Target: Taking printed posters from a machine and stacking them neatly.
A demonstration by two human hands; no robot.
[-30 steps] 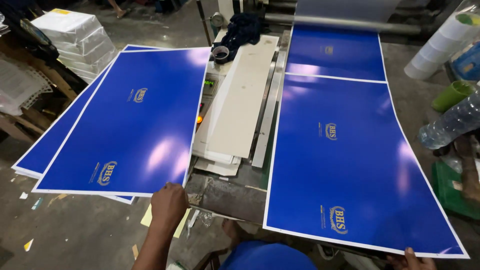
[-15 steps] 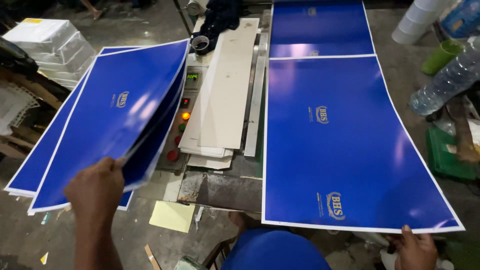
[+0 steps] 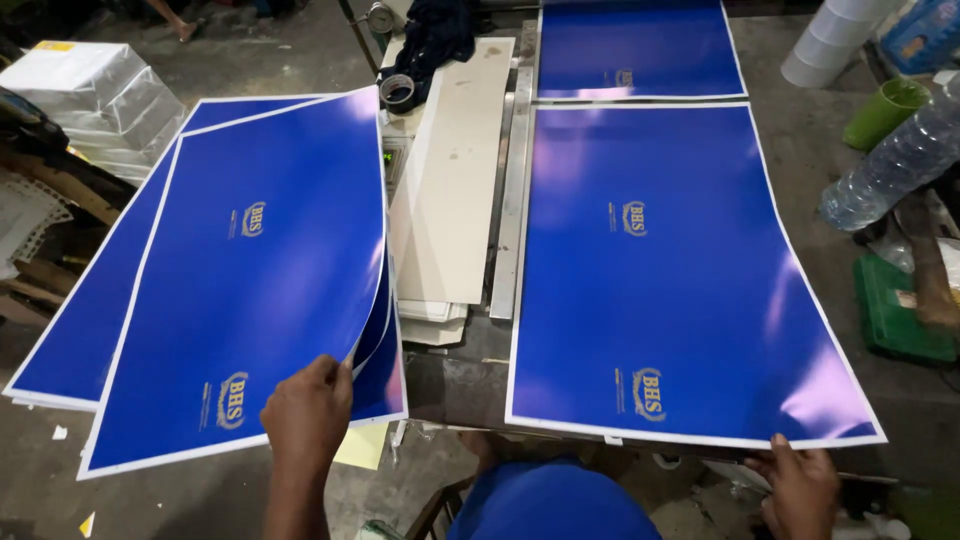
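The largest thing in view is the glossy blue printed sheet with a white border and small gold emblems (image 3: 670,270), lying flat on the grey worktable (image 3: 810,140) at about three o'clock from the frame's centre; a second sheet of the same kind (image 3: 635,45) lies just beyond it at one o'clock, their white edges nearly touching. At nine o'clock a stack of the same blue sheets (image 3: 90,330) rests at a slant, and its top blue sheet (image 3: 250,270) is lifted along its right edge, curling upward so the sheet beneath shows at its near right corner. Between the two blue areas, at twelve o'clock, lies a long pale cream board (image 3: 450,170) with a narrow metal rail (image 3: 512,200) just beside its right edge. At ten o'clock, far off, stands a wrapped white bundle of paper (image 3: 95,95). At two o'clock lie a clear plastic bottle (image 3: 890,165) and a green cup (image 3: 885,110) near it. The left hand (image 3: 305,420), at seven o'clock, pinches the lifted sheet's near right corner, fingers closed on it. The right hand (image 3: 800,485), at five o'clock, grips the near right edge of the flat sheet, fingers curled under the table's rim.
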